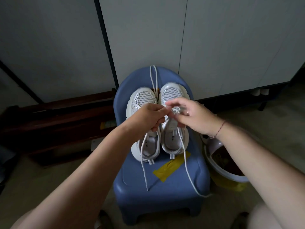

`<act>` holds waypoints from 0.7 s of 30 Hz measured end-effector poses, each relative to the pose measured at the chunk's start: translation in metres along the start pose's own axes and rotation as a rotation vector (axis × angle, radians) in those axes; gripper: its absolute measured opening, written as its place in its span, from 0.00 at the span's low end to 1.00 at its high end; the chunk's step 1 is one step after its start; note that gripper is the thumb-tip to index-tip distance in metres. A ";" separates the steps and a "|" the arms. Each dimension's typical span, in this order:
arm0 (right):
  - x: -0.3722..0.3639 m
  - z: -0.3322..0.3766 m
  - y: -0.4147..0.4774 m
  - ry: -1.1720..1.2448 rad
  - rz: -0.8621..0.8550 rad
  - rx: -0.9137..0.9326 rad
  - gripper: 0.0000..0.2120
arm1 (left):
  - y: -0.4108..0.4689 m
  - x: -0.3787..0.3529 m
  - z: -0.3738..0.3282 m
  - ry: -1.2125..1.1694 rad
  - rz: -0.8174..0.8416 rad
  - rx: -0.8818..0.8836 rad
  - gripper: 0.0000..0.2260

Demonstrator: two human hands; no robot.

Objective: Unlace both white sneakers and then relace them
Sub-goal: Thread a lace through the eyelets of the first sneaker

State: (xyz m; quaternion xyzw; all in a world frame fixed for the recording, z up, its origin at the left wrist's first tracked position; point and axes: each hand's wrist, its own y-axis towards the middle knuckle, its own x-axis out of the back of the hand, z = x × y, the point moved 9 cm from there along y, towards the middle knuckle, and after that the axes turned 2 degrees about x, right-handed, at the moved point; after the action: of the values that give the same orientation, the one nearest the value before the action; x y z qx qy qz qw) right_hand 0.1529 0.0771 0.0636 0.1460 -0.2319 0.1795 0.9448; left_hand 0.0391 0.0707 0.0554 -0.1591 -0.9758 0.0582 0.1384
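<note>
Two white sneakers stand side by side on a small blue plastic chair [173,182], toes pointing away from me. The left sneaker [143,100] lies partly under my left hand [148,117]. Over the tongue of the right sneaker [173,93], my left hand and my right hand [193,116] meet, both pinching its white lace [185,162]. Two ends of that lace trail down over the seat toward me. A second white lace [153,76] hangs over the chair's backrest between the shoes. The eyelets of the right sneaker are hidden by my fingers.
A strip of yellow tape [170,166] is stuck on the seat. A white bucket [227,172] with dark contents stands just right of the chair. Dark wooden furniture [57,123] lies to the left. Pale wall panels [165,38] rise behind the chair.
</note>
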 end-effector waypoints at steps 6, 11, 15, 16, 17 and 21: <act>0.041 -0.024 -0.001 0.199 -0.334 -0.129 0.08 | 0.000 0.022 -0.004 -0.056 -0.024 -0.005 0.14; 0.062 -0.068 -0.013 0.302 -0.619 -0.420 0.07 | 0.002 0.032 0.001 -0.065 -0.044 -0.002 0.15; 0.033 -0.010 0.003 -0.060 -0.342 -0.087 0.19 | 0.006 0.025 0.004 0.050 -0.036 -0.019 0.14; 0.012 0.003 0.005 -0.049 -0.200 -0.027 0.18 | 0.007 0.022 0.003 0.060 -0.031 -0.023 0.14; -0.003 0.010 0.006 -0.051 -0.102 0.018 0.15 | 0.007 0.019 0.002 0.057 -0.021 -0.025 0.14; 0.016 0.011 0.004 -0.153 -0.261 0.034 0.05 | 0.006 0.012 0.001 0.047 0.028 -0.023 0.14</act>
State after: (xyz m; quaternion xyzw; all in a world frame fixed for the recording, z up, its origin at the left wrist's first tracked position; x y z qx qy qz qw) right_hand 0.1606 0.0809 0.0816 0.2041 -0.2791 0.0474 0.9371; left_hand 0.0294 0.0802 0.0563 -0.1757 -0.9706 0.0451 0.1585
